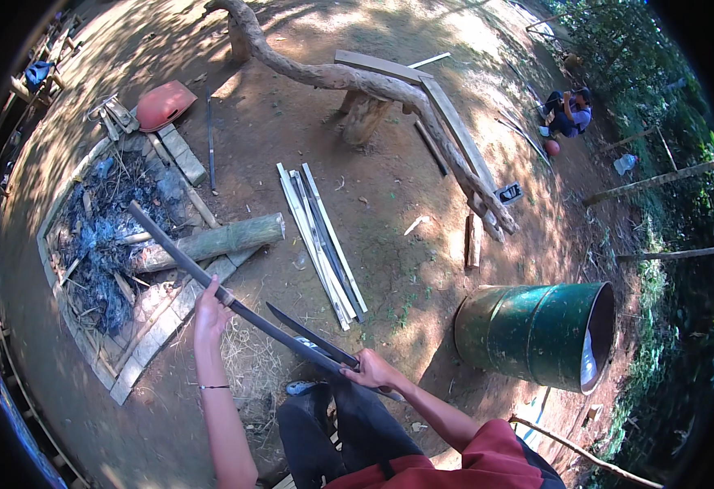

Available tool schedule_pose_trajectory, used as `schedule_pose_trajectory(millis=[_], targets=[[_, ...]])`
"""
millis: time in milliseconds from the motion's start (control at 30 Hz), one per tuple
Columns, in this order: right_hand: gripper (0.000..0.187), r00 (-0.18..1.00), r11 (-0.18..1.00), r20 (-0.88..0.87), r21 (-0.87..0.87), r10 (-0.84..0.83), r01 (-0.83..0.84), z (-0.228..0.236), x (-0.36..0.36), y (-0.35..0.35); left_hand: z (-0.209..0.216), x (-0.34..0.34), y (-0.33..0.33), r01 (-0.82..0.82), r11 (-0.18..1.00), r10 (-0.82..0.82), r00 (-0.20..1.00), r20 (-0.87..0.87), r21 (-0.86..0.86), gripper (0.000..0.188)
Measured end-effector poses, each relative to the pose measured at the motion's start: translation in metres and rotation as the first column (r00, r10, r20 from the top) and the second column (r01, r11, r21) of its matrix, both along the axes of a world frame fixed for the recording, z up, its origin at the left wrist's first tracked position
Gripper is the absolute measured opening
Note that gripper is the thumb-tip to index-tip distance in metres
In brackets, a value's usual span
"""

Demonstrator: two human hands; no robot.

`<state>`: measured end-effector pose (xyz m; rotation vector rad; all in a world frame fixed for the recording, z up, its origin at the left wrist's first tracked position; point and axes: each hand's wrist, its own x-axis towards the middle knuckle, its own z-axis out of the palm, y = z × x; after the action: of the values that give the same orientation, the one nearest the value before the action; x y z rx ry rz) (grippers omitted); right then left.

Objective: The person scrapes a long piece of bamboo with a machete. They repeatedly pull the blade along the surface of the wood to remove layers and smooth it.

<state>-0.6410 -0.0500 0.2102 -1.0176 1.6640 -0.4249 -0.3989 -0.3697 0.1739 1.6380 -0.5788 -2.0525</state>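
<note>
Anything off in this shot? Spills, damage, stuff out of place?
Nothing plainly broken. The bamboo log juts out past the border of the fire pit, and loose straw is strewn outside it; both look untidy. The held dark strip looks bowed, possibly just lens distortion.

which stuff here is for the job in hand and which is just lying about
In hand, or likely part of it:
Strip, held by the left hand
Knife, in the right hand
Ground strips, perhaps

Apparently just lying about:
Green drum
Red tub
Ball
</note>
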Motion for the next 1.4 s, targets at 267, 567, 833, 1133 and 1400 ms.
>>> schedule_pose_trajectory(millis=[267, 567, 833, 1133, 1400], targets=[[0.034, 0.987, 0.993, -0.118, -0.049, -0.112, 0.107, -0.015, -0.011, 0.034, -0.06, 0.008, 0.052, 0.077, 0.997, -0.077, 0.952, 0.295, 0.012, 0.079], [0.04, 0.908, 0.953, -0.296, -0.032, -0.297, 0.301, -0.073, -0.054, 0.069, -0.163, 0.182, 0.308, 0.224, 0.884, -0.388, 0.841, 0.377, 0.411, 0.046], [0.035, 0.871, 0.918, -0.31, -0.009, -0.381, 0.397, -0.11, -0.078, 0.047, -0.197, 0.267, 0.454, 0.474, 0.875, -0.402, 0.603, 0.689, 0.096, 0.005], [0.035, 0.83, 0.9, -0.347, -0.138, -0.436, 0.414, -0.207, -0.111, -0.012, -0.109, 0.201, 0.423, 0.28, 0.958, -0.254, 0.74, 0.622, 0.058, 0.012], [0.031, 0.846, 0.837, -0.397, 0.265, -0.357, 0.478, -0.225, -0.114, -0.042, -0.096, 0.196, 0.44, 0.258, 0.95, -0.311, 0.78, 0.542, 0.174, 0.014]])
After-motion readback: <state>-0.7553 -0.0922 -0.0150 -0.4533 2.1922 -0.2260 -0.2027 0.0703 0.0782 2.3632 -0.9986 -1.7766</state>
